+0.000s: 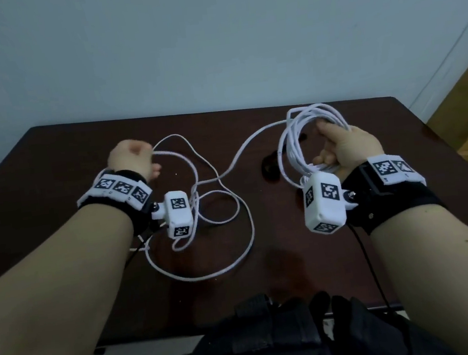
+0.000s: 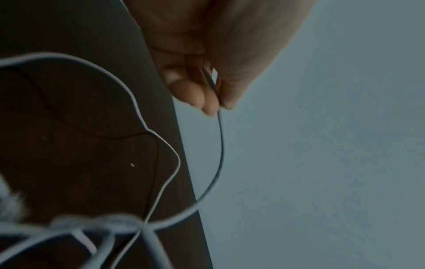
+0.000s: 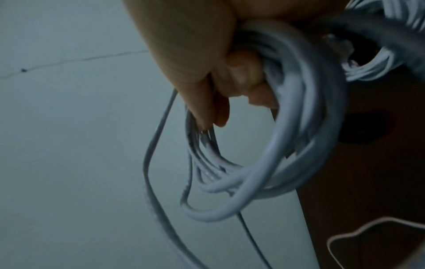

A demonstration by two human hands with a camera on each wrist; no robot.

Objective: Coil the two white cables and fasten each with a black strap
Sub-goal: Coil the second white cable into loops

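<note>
On the tabletop (image 1: 49,157) the loose cable (image 1: 234,244) sprawls in crossing loops. Your right hand (image 1: 349,146) holds the coil (image 1: 293,141) above it, fingers (image 3: 241,76) curled round the turns. Your left hand (image 1: 131,159) pinches the free run. Pull quickly and those crossings could knot, or turns could slip off.

**Surfaces and finishes**

Dark brown wood-look bench (image 1: 49,157), smooth, with a faint sheen. Smooth white plastic-sheathed cable (image 1: 218,176), slightly glossy. Black cloth wrist straps (image 1: 390,203) carrying matt white plastic blocks (image 1: 322,205). Matt pale painted wall (image 1: 210,34) at the far side.
</note>
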